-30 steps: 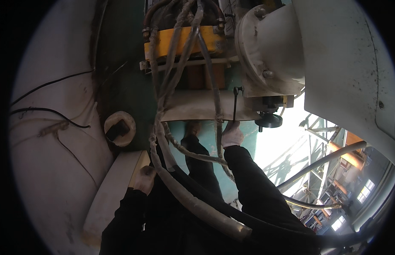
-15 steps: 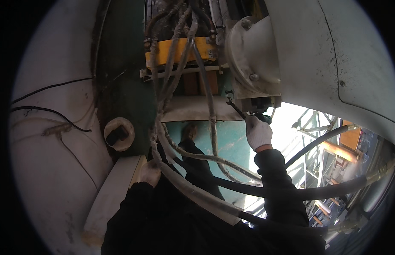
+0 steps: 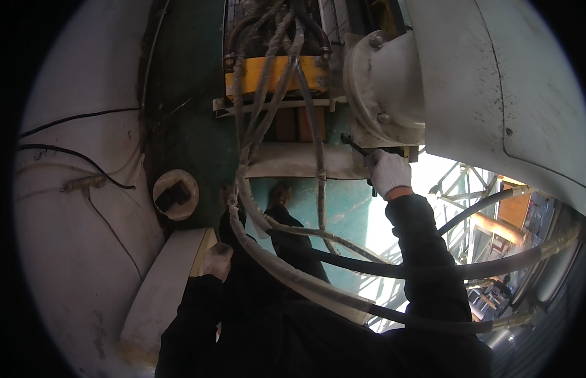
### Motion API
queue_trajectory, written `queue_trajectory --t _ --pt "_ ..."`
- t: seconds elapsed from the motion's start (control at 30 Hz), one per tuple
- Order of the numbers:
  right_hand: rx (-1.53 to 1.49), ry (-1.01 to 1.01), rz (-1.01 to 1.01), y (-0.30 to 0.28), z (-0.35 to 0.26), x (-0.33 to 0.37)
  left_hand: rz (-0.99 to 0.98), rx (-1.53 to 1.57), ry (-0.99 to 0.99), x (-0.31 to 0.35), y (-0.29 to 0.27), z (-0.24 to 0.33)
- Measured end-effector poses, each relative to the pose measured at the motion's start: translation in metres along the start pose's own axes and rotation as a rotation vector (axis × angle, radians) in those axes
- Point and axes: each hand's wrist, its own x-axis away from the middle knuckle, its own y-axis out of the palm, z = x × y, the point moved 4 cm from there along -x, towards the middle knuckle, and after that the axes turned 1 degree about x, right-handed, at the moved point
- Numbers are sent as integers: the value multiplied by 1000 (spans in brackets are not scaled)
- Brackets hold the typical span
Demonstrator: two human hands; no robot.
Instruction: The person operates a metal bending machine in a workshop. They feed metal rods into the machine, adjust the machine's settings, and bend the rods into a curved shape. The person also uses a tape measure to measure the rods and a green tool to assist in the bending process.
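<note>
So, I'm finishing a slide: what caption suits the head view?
Gloved right hand holds a dark wrench near a pale flanged pipe; left hand at a long pale block's edge.

Dark metal wrench (image 3: 357, 145) in white knit-gloved right hand (image 3: 390, 173), just below pale round metal flange (image 3: 359, 94); left hand (image 3: 217, 261) at right edge of long off-white box (image 3: 168, 268), lower left. Plastic-wrapped grey hoses (image 3: 249, 148) run between both hands, crossing before yellow crossbar (image 3: 277, 69). Pale round disc (image 3: 176, 176), bearing black block (image 3: 174, 198), beyond box.
</note>
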Motion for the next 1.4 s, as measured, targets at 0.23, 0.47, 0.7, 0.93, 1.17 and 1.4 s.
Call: queue_trajectory --t 0.23,0.47,0.7,0.93,1.17,1.4 --pt "18 42 13 11 -10 15 -4 269 -83 -1 -5 13" --pt "-27 109 -106 37 -20 28 -45 402 -297 -11 0 13" --pt "-219 114 -57 64 -16 42 -103 133 -141 -27 3 11" --pt "-463 385 -3 202 -43 54 -113 -31 1 -18 -20 47" --pt "-504 323 20 211 -28 79 -294 -258 -92 -12 -2 18" --pt "-390 230 101 61 11 99 -137 -210 358 -43 28 -47"
